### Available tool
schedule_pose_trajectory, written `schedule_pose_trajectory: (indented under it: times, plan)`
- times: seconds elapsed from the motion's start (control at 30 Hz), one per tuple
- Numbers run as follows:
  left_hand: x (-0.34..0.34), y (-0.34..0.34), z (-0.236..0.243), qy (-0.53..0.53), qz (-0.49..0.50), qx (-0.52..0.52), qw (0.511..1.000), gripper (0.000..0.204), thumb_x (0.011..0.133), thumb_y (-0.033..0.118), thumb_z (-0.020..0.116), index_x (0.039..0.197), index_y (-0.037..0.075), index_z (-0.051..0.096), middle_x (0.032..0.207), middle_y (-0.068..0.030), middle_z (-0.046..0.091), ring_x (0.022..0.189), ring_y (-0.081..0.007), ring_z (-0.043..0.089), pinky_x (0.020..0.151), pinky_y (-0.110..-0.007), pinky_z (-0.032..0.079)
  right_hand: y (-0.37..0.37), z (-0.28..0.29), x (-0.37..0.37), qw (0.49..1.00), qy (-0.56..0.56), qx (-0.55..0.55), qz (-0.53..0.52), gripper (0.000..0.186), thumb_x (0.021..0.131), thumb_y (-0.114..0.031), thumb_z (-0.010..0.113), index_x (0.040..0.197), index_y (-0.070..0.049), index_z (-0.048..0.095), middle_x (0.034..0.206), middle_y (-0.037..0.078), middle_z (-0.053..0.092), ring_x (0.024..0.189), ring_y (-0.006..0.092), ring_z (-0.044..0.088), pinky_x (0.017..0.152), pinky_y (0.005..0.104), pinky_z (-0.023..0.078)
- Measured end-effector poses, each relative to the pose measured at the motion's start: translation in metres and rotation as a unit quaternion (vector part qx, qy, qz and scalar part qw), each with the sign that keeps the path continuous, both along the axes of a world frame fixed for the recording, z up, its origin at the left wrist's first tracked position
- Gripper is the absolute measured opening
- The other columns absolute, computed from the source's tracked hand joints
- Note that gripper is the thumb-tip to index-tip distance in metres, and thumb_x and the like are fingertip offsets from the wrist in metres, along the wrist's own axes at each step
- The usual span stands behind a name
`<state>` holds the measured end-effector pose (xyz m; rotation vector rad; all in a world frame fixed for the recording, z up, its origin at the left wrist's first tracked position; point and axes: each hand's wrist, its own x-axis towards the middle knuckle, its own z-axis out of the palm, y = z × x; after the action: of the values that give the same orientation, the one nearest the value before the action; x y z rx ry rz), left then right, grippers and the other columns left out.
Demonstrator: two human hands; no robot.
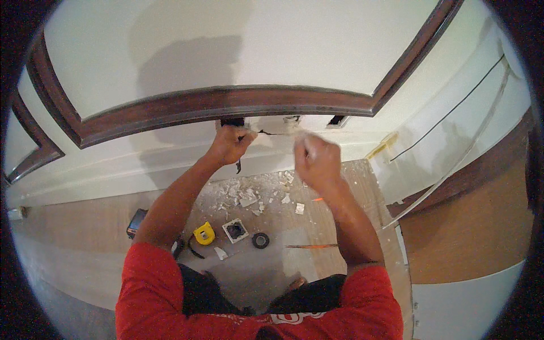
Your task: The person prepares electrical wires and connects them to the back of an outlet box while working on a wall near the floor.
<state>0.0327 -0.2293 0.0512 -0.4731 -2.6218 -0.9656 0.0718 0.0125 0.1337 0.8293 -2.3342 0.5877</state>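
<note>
Close to the wall, my left hand (pixel 229 145) is closed in a pinch on a thin wire (pixel 273 134). The wire runs across to my right hand, dark near the left hand and paler toward the right. My right hand (pixel 318 158) is closed around its other end and slightly blurred. Below my left hand dangles a short dark strip (pixel 238 166), too small to name. Just behind the left hand is a dark square hole (pixel 232 122) in the wall. A second cut-out (pixel 335 120) lies above the right hand, with a rough patch (pixel 292 119) between them.
Broken plaster (pixel 248 198) litters the floor under my hands. Nearer me are a yellow tape measure (pixel 204 233), a white square socket box (pixel 235 230), a black tape roll (pixel 260 240) and an orange-marked thin rod (pixel 311 246). Dark wooden moulding (pixel 226 102) juts above; boards (pixel 470 232) lean right.
</note>
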Motion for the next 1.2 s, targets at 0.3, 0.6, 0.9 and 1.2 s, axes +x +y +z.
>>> schedule_pose_trajectory:
  times: [0.3, 0.6, 0.9, 1.2]
  plan:
    - [0.002, 0.004, 0.001, -0.056, 0.0, 0.048, 0.997, 0.027, 0.095, 0.029, 0.057, 0.097, 0.007, 0.072, 0.087, -0.0129, 0.066, 0.095, -0.0292, 0.057, 0.102, -0.043, 0.032, 0.007, -0.153, -0.006, 0.954, -0.164, 0.244, 0.05, 0.009, 0.077, -0.015, 0.058, 0.079, -0.006, 0.061, 0.075, 0.018, 0.065, 0.066, 0.0384, 0.064, 0.06, 0.0493, 0.051]
    - [-0.005, -0.008, -0.02, 0.08, -0.051, 0.048, 0.994, 0.02, 0.09, 0.022, 0.061, 0.09, 0.004, 0.073, 0.068, -0.0167, 0.063, 0.065, -0.0296, 0.063, 0.062, -0.04, 0.048, 0.059, 0.001, -0.029, 0.994, 0.088, 0.059, -0.033, 0.013, 0.079, -0.01, 0.067, 0.092, -0.008, 0.064, 0.068, 0.012, 0.062, 0.057, 0.0329, 0.062, 0.052, 0.0437, 0.051]
    - [-0.008, -0.012, -0.016, 0.123, 0.0, 0.029, 0.992, 0.021, 0.092, 0.024, 0.061, 0.093, 0.006, 0.072, 0.088, -0.0142, 0.064, 0.086, -0.0306, 0.059, 0.088, -0.044, 0.039, 0.042, 0.005, 0.056, 0.962, -0.031, 0.18, 0.205, 0.019, 0.074, -0.016, 0.065, 0.09, -0.005, 0.061, 0.068, 0.011, 0.061, 0.061, 0.0351, 0.062, 0.057, 0.0489, 0.051]
    - [-0.007, -0.008, -0.014, 0.087, -0.026, 0.074, 0.993, 0.018, 0.09, 0.017, 0.061, 0.091, 0.004, 0.073, 0.075, -0.0124, 0.065, 0.075, -0.0262, 0.059, 0.074, -0.038, 0.045, 0.037, -0.108, -0.037, 0.898, -0.335, 0.283, -0.04, 0.027, 0.08, -0.013, 0.058, 0.102, -0.001, 0.067, 0.095, 0.025, 0.068, 0.094, 0.0407, 0.066, 0.083, 0.0483, 0.052]
